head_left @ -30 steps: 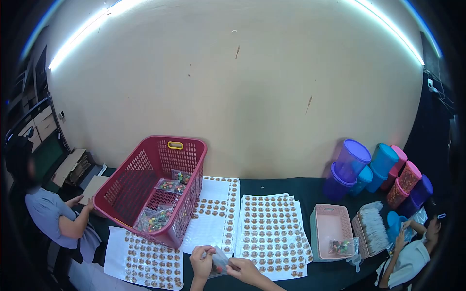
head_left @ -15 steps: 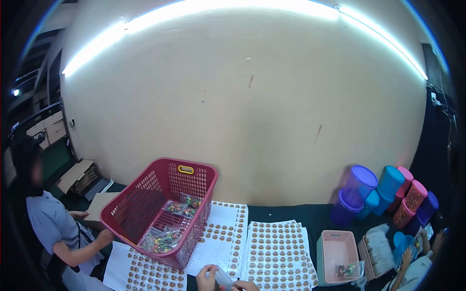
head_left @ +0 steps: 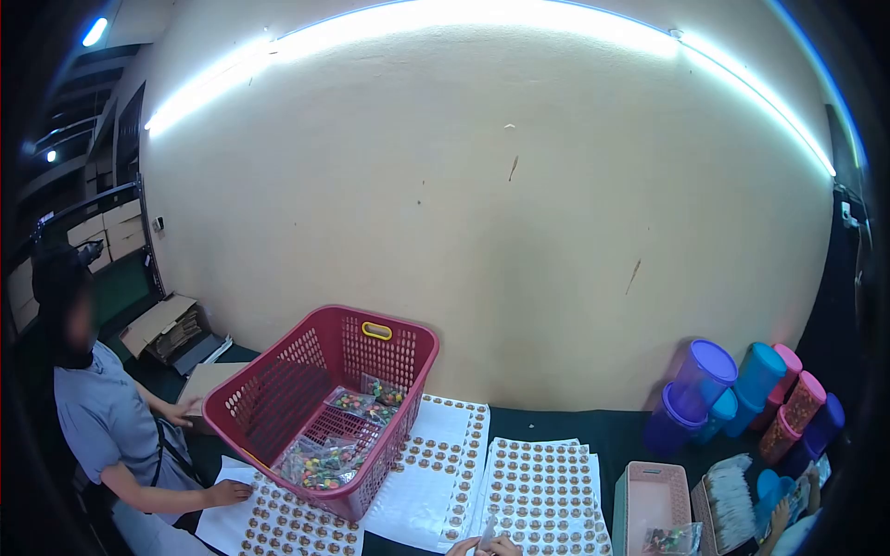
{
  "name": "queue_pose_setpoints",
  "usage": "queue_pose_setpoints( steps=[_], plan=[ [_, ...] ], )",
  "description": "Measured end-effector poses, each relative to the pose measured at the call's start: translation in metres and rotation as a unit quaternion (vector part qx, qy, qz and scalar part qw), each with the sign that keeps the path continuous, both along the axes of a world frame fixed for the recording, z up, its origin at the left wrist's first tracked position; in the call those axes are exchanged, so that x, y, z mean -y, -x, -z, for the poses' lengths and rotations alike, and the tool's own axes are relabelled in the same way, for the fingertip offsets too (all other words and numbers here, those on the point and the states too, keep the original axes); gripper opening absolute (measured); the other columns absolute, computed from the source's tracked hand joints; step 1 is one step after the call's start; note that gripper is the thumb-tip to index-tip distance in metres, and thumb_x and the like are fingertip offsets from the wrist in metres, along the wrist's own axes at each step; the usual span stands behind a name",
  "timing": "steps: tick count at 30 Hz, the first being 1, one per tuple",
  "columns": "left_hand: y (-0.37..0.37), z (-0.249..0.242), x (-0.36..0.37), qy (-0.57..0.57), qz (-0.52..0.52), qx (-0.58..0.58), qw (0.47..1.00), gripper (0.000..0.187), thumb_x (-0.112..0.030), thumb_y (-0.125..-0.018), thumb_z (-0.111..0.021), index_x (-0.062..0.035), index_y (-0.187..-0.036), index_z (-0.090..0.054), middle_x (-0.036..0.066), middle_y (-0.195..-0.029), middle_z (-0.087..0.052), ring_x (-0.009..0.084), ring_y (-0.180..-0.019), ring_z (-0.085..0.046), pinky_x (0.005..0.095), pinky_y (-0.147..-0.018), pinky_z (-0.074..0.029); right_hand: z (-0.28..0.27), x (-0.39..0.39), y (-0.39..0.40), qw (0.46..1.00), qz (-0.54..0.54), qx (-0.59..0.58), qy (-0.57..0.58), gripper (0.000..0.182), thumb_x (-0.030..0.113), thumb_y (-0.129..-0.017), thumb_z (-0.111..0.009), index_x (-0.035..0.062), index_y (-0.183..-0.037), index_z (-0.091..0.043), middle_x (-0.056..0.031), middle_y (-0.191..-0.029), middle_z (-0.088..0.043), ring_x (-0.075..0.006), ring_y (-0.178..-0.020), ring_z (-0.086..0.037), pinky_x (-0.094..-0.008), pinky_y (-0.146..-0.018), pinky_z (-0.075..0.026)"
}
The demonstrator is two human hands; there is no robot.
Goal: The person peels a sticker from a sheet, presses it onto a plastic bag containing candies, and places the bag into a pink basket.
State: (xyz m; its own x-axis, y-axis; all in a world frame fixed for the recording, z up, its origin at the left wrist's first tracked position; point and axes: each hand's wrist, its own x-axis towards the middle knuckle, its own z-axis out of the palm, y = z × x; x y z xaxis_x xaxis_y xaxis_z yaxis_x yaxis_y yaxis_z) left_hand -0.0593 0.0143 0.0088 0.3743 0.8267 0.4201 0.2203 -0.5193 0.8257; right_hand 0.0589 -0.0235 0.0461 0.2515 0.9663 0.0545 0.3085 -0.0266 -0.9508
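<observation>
At the bottom edge, my left hand (head_left: 462, 548) and my right hand (head_left: 503, 547) are close together over the sticker sheets (head_left: 542, 491). Between them stands a small clear plastic bag (head_left: 487, 533), its upper part pinched by my fingers; its lower part is out of view. Left of my hands is a large red basket (head_left: 422, 371) with several clear bags of colourful pieces (head_left: 320, 463) inside. More sticker sheets (head_left: 436, 463) lie beside and partly under the basket.
A co-worker (head_left: 125, 417) stands at the left, one hand on a sticker sheet (head_left: 301, 524). Right of the sheets are a pink tray (head_left: 656, 500) holding a filled bag and a basket of clear bags (head_left: 730, 496). Coloured containers (head_left: 705, 371) stand behind, and another person's arm (head_left: 774, 528) shows at far right.
The view has shifted, so the scene sits lower and further right. My hands have moved closer together. The co-worker's hand left the basket rim and now rests on a sheet.
</observation>
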Motion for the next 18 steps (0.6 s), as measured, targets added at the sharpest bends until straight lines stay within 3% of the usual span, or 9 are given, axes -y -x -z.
queue_pose_setpoints(
  steps=[1,3,5,9,10,13,18],
  plan=[
    [0.000,-0.009,-0.002,0.049,0.012,0.043,0.998,0.035,-0.012,-0.079,-0.056,-0.0005,-0.110,-0.048,0.020,-0.108,-0.051,0.0355,-0.098,-0.050,0.0377,-0.081,-0.042,0.007,-0.001,0.000,1.000,0.001,0.000,0.001,0.023,0.019,-0.080,-0.059,0.0009,-0.093,-0.057,-0.0144,-0.098,-0.046,-0.0256,-0.080,-0.053,-0.0346,-0.070,-0.042],
    [0.002,-0.017,-0.003,0.013,-0.002,0.049,0.999,0.024,-0.006,-0.081,-0.050,0.0004,-0.104,-0.052,0.019,-0.100,-0.055,0.0344,-0.091,-0.054,0.0361,-0.078,-0.043,0.026,-0.005,0.001,0.992,0.029,0.089,-0.090,0.026,0.022,-0.077,-0.062,0.0029,-0.094,-0.057,-0.0142,-0.099,-0.046,-0.0269,-0.089,-0.050,-0.0380,-0.076,-0.041],
    [0.010,-0.011,-0.009,0.027,0.007,0.037,0.999,0.019,-0.003,-0.081,-0.048,0.0012,-0.098,-0.055,0.017,-0.094,-0.057,0.0331,-0.087,-0.056,0.0348,-0.074,-0.045,0.031,-0.007,-0.002,0.989,0.063,0.072,-0.115,0.028,0.021,-0.072,-0.066,0.0047,-0.094,-0.058,-0.0138,-0.101,-0.046,-0.0290,-0.096,-0.046,-0.0401,-0.082,-0.037],
    [0.018,-0.018,-0.013,0.064,0.040,0.019,0.997,0.017,0.001,-0.079,-0.048,0.0012,-0.092,-0.057,0.017,-0.089,-0.058,0.0316,-0.083,-0.056,0.0339,-0.071,-0.045,-0.001,-0.009,-0.014,0.930,0.040,0.337,-0.144,0.025,0.025,-0.069,-0.064,0.0086,-0.088,-0.060,-0.0083,-0.092,-0.054,-0.0287,-0.091,-0.047,-0.0421,-0.080,-0.033],
    [0.017,-0.015,-0.012,0.023,0.031,0.008,0.999,0.016,0.000,-0.078,-0.048,0.0013,-0.091,-0.058,0.017,-0.087,-0.058,0.0307,-0.082,-0.056,0.0340,-0.071,-0.044,0.012,-0.009,-0.017,0.934,0.002,0.340,-0.105,0.018,0.026,-0.071,-0.062,0.0083,-0.077,-0.061,-0.0058,-0.083,-0.057,-0.0280,-0.087,-0.049,-0.0432,-0.078,-0.031],
    [0.017,-0.014,-0.013,-0.029,-0.014,0.036,0.999,0.014,-0.001,-0.077,-0.049,0.0012,-0.086,-0.059,0.017,-0.086,-0.058,0.0310,-0.081,-0.055,0.0339,-0.073,-0.044,0.021,-0.007,-0.005,0.943,0.003,0.303,-0.137,0.018,0.023,-0.073,-0.061,0.0057,-0.069,-0.060,-0.0077,-0.074,-0.057,-0.0276,-0.077,-0.051,-0.0415,-0.072,-0.034],
    [0.020,-0.015,-0.016,0.023,-0.080,0.023,0.996,0.008,-0.001,-0.074,-0.051,-0.0021,-0.073,-0.058,0.010,-0.071,-0.058,0.0275,-0.077,-0.055,0.0397,-0.086,-0.037,0.016,-0.009,0.025,0.964,-0.007,0.196,-0.179,0.024,0.020,-0.073,-0.060,-0.0021,-0.066,-0.054,-0.0168,-0.063,-0.051,-0.0307,-0.058,-0.051,-0.0371,-0.054,-0.039]
  ],
)
